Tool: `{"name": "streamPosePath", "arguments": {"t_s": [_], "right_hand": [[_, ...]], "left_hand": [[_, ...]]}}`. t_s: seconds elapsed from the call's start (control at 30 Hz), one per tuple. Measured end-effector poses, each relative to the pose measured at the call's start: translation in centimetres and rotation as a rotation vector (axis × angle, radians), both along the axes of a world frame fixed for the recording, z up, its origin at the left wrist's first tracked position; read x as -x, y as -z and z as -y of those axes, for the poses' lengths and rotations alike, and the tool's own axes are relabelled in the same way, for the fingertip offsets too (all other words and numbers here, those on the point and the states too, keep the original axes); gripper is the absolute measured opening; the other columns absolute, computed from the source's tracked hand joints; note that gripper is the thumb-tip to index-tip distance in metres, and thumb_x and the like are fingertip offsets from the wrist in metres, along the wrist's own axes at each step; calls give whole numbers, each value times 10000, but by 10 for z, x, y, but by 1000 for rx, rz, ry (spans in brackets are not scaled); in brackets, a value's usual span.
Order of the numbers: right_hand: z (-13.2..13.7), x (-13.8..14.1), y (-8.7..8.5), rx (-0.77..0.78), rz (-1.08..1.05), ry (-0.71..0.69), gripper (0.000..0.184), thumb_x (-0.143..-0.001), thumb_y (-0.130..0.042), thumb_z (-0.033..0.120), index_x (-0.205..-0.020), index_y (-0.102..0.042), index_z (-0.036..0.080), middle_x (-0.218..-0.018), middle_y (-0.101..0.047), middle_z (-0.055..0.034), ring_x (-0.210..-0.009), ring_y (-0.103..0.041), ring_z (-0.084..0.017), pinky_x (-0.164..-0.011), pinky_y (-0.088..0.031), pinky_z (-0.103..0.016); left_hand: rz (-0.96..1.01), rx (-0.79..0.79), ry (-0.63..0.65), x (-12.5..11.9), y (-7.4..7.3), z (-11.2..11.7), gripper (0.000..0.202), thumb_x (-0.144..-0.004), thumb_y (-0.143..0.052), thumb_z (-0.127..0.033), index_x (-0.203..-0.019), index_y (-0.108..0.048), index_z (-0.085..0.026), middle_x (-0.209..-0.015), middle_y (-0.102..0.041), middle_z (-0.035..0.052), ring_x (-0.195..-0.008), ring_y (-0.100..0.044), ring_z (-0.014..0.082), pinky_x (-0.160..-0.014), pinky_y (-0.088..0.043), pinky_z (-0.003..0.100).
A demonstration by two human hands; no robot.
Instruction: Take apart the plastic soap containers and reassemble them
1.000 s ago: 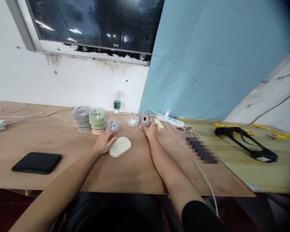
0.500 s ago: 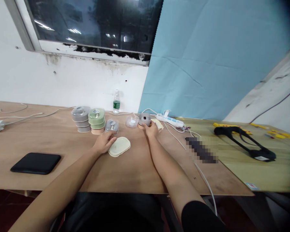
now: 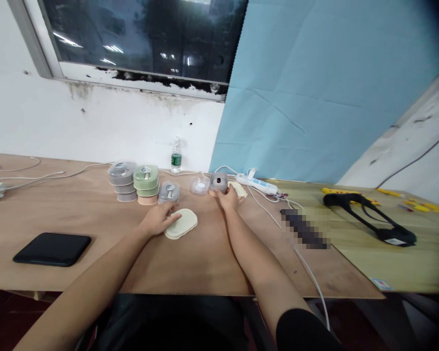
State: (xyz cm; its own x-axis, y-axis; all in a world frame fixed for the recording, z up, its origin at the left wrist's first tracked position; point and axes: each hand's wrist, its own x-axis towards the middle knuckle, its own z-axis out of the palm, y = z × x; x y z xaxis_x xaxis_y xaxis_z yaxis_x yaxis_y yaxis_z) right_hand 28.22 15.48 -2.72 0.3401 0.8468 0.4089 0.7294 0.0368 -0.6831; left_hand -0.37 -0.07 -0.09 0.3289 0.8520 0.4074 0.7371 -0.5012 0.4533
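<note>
Grey box (image 3: 218, 180), R of bottle (image 3: 176, 159), you're gripping w/ R hand (image 3: 228, 197), fingers part-closed; L hand (image 3: 159, 219), fingers half-spread & holding nothing visible, is overlapping lids (image 3: 186, 225) in front of bottle.

The stained white wall (image 3: 32, 117), pitted with small holes, held a dark-paned rectangular window (image 3: 131, 34) in a pale frame (image 3: 76, 70). Bright elongated light reflections (image 3: 68, 40) showed in the pane. A creased light-blue sheet (image 3: 296, 83) hung at right. Below, a brown wood-surfaced bench (image 3: 205, 263) adjoined a yellowish wood-grain tabletop (image 3: 380, 263). The floor (image 3: 3, 319) was dark red.
</note>
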Motion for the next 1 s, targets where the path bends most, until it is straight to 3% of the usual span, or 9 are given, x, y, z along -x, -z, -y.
{"name": "streamPosePath", "arguments": {"t_s": [0.1, 0.2, 0.3, 0.43, 0.5, 0.57, 0.77, 0.87, 1.0], "right_hand": [[7, 5, -4, -40, -7, 38, 763, -706, -646, 502, -1336, -441, 123, -1282, -538, -194, -1257, -396, -346, -1007, -277, -509], [27, 13, -8, -198, 42, 12, 688, -747, -623, 463, -1317, -452, 119, -1310, -508, -197, -1294, -335, -355, -1034, -238, -548], [59, 23, -11, -356, 157, -285, 545, -797, -593, 392, -1279, -492, 158, -1256, -552, -149, -1236, -412, -307, -1053, -266, -508], [101, 35, -15, -273, 310, -855, 426, -833, -582, 374, -1233, -549, 230, -1146, -616, -92, -1095, -528, -259, -986, -386, -444], [111, 41, -16, -223, 374, -1023, 522, -793, -639, 430, -1268, -532, 241, -1235, -572, -96, -1153, -495, -267, -998, -381, -448], [112, 46, -17, -212, 401, -1082, 659, -725, -704, 476, -1304, -505, 232, -1304, -521, -113, -1199, -461, -280, -1009, -372, -452], [94, 38, -13, -277, 316, -953, 295, -848, -553, 281, -1131, -606, 218, -1094, -641, -88, -1027, -570, -241, -915, -436, -412], [78, 19, -12, -321, 35, -605, 300, -877, -494, 363, -1106, -585, 191, -1015, -661, -91, -937, -602, -231, -828, -472, -369], [47, -20, -11, -405, -444, -59, 378, -894, -387, 458, -1044, -574, 165, -899, -657, -78, -858, -614, -202, -710, -491, -301]], "left_hand": [[-118, -13, 84, -2, -1, 1, 630, -793, -520, -632, -1243, -535, -192, -1152, -585, 117, -1026, -567, 268, -883, -437, 381], [-234, 7, 145, -3, 1, 1, 836, -669, -594, -720, -1306, -495, -188, -1247, -531, 137, -1122, -520, 307, -980, -390, 414], [-286, 35, 161, -3, 4, 0, 939, -602, -638, -730, -1347, -452, -188, -1290, -513, 139, -1155, -502, 327, -1005, -376, 426], [-246, 19, 145, -6, 4, 0, 839, -665, -661, -590, -1366, -414, -200, -1313, -513, 121, -1167, -507, 313, -998, -393, 416], [-210, -14, 140, -7, 3, 0, 789, -695, -652, -527, -1368, -406, -196, -1307, -519, 119, -1164, -512, 305, -997, -396, 414], [-153, -39, 119, -7, 1, 1, 745, -736, -620, -505, -1370, -395, -185, -1301, -526, 121, -1165, -512, 301, -994, -397, 417], [49, -32, 129, 2, 0, 1, 617, -875, -463, -499, -1387, -342, -178, -1335, -501, 141, -1160, -523, 288, -949, -434, 409], [118, -82, 125, 3, -1, 1, 633, -892, -450, -481, -1417, -277, -173, -1335, -478, 153, -1088, -557, 256, -918, -458, 391], [94, -81, 51, 1, -2, -1, 566, -885, -473, -484, -1358, -368, -190, -1300, -485, 138, -989, -590, 227, -856, -494, 370]]}}
